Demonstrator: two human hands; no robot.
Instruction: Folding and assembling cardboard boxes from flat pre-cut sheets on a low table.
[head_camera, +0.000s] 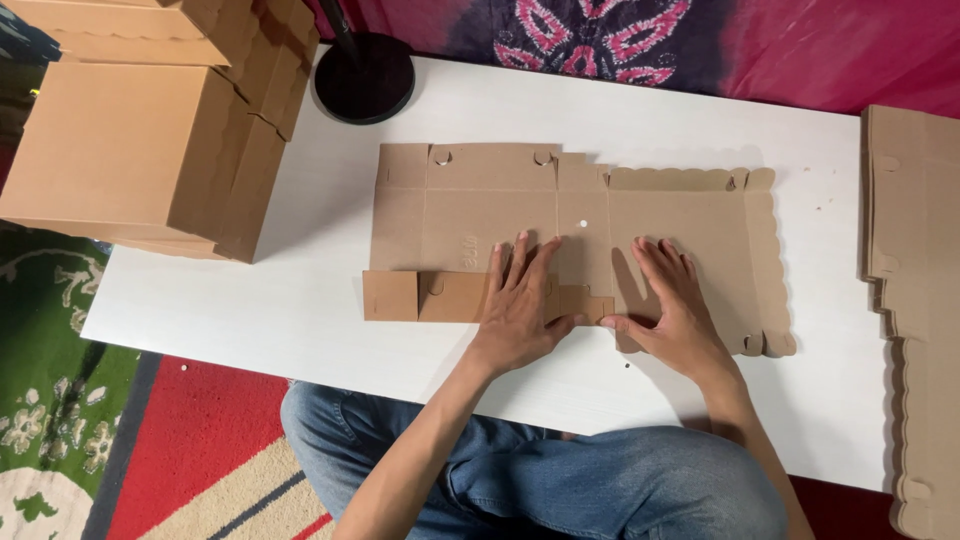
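On the white table (300, 310), flat cardboard blank (470, 215), left hand (520, 300) and right hand (672, 300) spread flat on it, bare tabletop along its near edge.

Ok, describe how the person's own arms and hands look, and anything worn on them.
Both arms are bare to as far up as the view shows: no sleeves, no gloves. The left hand and right hand show no rings, and no watch or band shows at either wrist. Fingernails are short and plain. The only clothing in view is blue denim jeans on the folded legs.
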